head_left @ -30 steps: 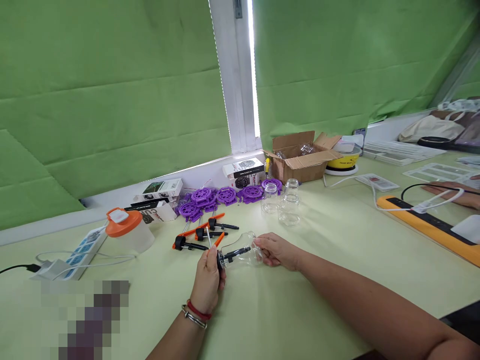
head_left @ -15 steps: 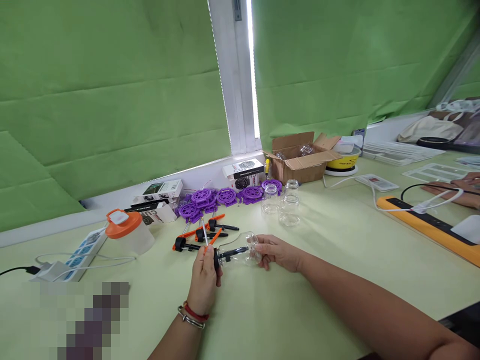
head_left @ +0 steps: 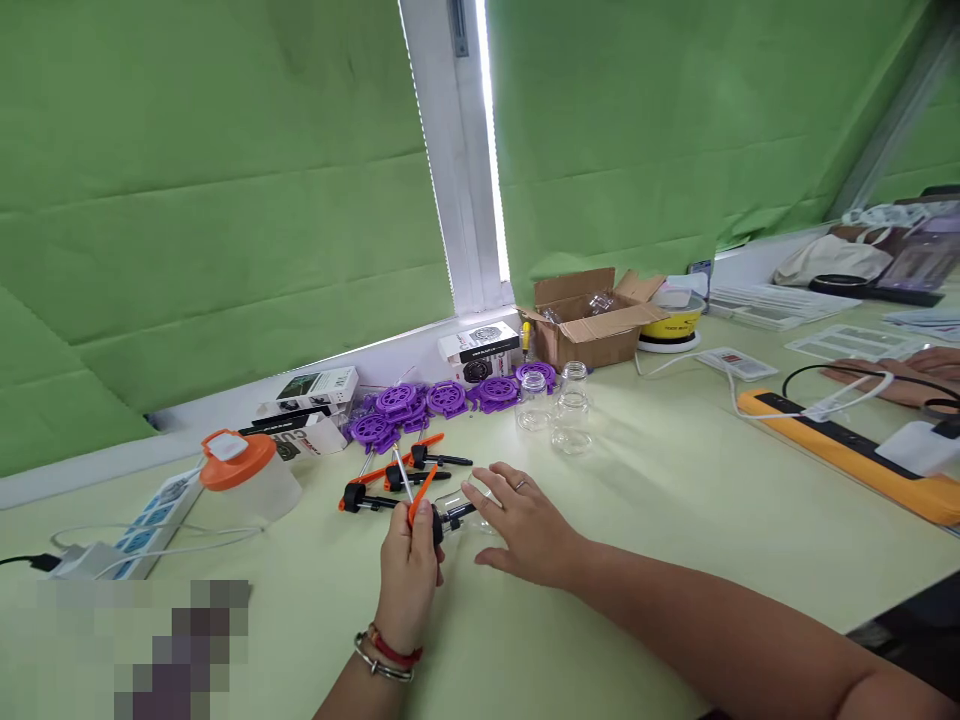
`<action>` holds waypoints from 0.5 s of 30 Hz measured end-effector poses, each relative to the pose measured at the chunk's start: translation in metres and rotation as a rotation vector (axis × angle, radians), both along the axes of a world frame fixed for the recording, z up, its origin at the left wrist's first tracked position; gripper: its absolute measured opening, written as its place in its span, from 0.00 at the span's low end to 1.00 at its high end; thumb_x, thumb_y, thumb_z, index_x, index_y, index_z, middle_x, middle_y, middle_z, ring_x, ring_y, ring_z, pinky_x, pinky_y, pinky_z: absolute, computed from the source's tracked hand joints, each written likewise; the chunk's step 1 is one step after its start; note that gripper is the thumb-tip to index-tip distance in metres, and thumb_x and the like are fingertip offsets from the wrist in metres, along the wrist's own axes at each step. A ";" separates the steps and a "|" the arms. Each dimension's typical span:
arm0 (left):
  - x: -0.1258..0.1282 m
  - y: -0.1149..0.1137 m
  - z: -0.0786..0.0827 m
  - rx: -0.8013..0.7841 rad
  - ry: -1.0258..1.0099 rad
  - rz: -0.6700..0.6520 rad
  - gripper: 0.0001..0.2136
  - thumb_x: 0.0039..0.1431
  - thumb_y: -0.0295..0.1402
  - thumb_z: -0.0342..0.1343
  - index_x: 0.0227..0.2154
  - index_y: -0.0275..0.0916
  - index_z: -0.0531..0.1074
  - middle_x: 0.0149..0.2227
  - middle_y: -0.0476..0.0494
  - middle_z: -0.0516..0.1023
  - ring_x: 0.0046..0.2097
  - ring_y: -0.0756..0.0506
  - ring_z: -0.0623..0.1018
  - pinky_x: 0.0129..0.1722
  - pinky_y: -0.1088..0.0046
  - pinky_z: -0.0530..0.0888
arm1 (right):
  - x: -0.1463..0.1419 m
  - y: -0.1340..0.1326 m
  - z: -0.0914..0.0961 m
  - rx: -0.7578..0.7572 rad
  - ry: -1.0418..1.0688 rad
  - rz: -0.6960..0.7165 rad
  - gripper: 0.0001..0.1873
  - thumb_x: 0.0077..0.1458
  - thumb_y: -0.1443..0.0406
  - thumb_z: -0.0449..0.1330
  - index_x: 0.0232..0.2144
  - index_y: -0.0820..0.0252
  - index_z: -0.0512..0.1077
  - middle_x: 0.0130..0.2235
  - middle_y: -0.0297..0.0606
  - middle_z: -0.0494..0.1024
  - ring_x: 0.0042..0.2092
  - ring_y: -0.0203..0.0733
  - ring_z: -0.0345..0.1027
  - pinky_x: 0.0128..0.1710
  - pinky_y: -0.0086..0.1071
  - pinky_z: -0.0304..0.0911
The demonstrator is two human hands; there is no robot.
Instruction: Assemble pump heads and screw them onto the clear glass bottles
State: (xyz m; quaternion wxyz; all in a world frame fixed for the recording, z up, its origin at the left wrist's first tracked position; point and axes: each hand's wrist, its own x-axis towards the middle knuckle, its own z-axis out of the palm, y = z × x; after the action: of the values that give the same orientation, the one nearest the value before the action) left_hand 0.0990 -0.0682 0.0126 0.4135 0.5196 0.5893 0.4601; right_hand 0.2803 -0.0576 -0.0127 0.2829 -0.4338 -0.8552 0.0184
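My left hand (head_left: 409, 572) is closed around the black cap and orange-handled lever (head_left: 420, 497) of a pump fitting that goes into a clear glass jar (head_left: 466, 511) lying on its side. My right hand (head_left: 525, 527) lies over that jar with fingers stretched out and spread. Just behind are more orange and black pump fittings (head_left: 397, 470) on the pale green table (head_left: 675, 520).
Purple plastic discs (head_left: 442, 398), clear jars (head_left: 555, 410) and small boxes (head_left: 480, 350) sit behind. An orange-lidded container (head_left: 240, 475) and power strip (head_left: 150, 510) are left. A cardboard box (head_left: 592, 320) and orange bar (head_left: 840, 450) lie right, by another person's hand (head_left: 900, 370).
My right hand has let go of the jar's base and opened flat over it. The left hand has raised the orange lever more upright. The view shifted slightly.
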 end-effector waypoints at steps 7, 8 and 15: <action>0.002 -0.011 0.001 0.197 0.010 -0.314 0.21 0.61 0.44 0.48 0.54 0.42 0.53 0.30 0.49 0.72 0.30 0.49 0.73 0.32 0.72 0.71 | 0.007 0.023 -0.014 0.007 0.199 -0.191 0.33 0.46 0.64 0.63 0.56 0.63 0.61 0.57 0.50 0.63 0.59 0.55 0.54 0.59 0.48 0.54; 0.003 -0.013 0.006 0.218 -0.018 -0.368 0.21 0.61 0.42 0.48 0.54 0.43 0.53 0.34 0.46 0.73 0.34 0.48 0.74 0.34 0.71 0.71 | 0.010 0.029 -0.017 -0.009 0.256 -0.211 0.33 0.47 0.64 0.63 0.56 0.63 0.61 0.57 0.51 0.63 0.59 0.54 0.54 0.59 0.47 0.55; -0.028 -0.054 0.056 0.349 -0.405 -0.880 0.19 0.58 0.53 0.44 0.31 0.44 0.70 0.32 0.43 0.71 0.28 0.49 0.70 0.29 0.72 0.69 | 0.021 0.080 -0.033 -0.158 0.533 -0.310 0.34 0.51 0.59 0.59 0.58 0.59 0.55 0.58 0.50 0.60 0.60 0.52 0.53 0.59 0.49 0.52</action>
State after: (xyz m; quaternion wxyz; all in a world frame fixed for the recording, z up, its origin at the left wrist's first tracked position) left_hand 0.0712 -0.1219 0.0687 0.5812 0.6799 0.1374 0.4255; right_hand 0.3018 0.0223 -0.0457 0.4620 -0.5597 -0.6705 0.1544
